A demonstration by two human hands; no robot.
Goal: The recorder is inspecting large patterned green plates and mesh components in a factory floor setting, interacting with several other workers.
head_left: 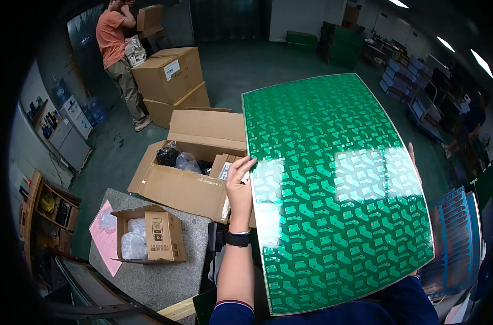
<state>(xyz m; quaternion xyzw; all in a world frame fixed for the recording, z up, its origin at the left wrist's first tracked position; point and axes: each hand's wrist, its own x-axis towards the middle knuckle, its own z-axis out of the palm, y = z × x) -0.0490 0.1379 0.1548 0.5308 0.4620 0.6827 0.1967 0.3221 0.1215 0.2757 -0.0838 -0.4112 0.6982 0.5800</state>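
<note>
A large green circuit board panel (pixel 311 216), covered with repeated small light-green shapes, is held up in front of me and tilted, with bright glare on its face. My left hand (pixel 241 187) grips the panel's left edge, thumb over the front and the other fingers mostly hidden behind. A black strap sits around that wrist. At the opposite edge, fingers of my right hand (pixel 412 157) show beside the panel; the panel covers the rest of this hand and most of its forearm.
Left of the panel, an open cardboard box (pixel 173 181) holds dark and clear bags. A smaller box (pixel 168 238) and a pink sheet (pixel 103 244) rest on a grey table (pixel 189 276). Behind are stacked cartons (pixel 168 76) and a person (pixel 113 43). Stacked panels (pixel 446 244) stand at right.
</note>
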